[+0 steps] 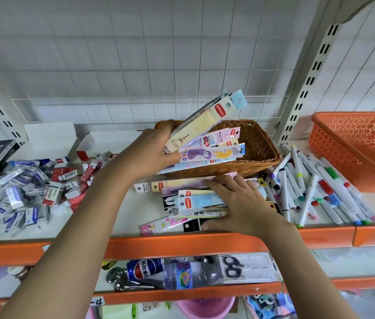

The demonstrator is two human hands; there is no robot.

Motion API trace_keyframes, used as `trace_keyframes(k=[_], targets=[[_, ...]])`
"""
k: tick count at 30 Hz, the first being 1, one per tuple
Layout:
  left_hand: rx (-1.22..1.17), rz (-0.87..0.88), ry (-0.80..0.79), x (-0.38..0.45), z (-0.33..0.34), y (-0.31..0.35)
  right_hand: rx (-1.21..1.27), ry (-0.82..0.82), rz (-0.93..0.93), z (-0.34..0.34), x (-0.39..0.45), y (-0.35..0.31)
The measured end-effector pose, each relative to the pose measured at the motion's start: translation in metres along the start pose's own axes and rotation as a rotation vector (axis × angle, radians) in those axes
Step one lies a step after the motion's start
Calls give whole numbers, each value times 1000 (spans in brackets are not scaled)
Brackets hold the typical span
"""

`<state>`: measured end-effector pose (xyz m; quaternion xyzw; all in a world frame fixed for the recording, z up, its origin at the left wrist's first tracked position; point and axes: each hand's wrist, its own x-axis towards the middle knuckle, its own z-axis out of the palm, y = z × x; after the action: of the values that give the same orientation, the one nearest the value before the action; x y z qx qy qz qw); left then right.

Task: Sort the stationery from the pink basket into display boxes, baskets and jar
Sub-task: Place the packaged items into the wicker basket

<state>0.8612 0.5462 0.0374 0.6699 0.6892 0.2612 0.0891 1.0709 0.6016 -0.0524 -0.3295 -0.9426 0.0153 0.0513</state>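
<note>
Two hands are working at centre frame on one class of stock: flat, carded packs. The left hand [152, 150] is gripping a fanned bundle of packs [207, 125], fingers curled round its lower end, and is holding it tilted over the wicker basket [258, 143] just right of centre; several packs already in the basket are leaning against its near wall. The right hand [239, 203] is pressing flat, fingers spread and straight, on a loose pile of packs [195, 201] lying on the white shelf [103, 215] in front of the basket; it is grasping nothing. Judged from their form, the packs are light, thin and fairly stiff lengthwise, with glossy film faces that are likely to slide over one another, so a pinch across the full stack near one end, with the edges squared first, should be holding them best. Textures are differing sharply: the basket is a coarse brown weave, the orange tray [357, 143] at upper right is rigid perforated plastic, the markers [315, 192] at right are smooth white cylinders with coloured caps, and the erasers [25, 187] at left are small sleeved blocks. No pink basket is showing among these items.
</note>
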Motion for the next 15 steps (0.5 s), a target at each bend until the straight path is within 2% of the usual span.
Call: trace_keyframes(k=[1,3,9,15], targets=[[3,-5,15,1,-2,0,39,-96,21,-1,1,1],[7,-18,42,1,-6,-1,65,-185,36,-2,5,3],[1,-48,52,-8,0,-10,-66,-214,24,-7,22,2],[55,-114,114,-16,8,-23,89,-302,-35,-11,20,1]])
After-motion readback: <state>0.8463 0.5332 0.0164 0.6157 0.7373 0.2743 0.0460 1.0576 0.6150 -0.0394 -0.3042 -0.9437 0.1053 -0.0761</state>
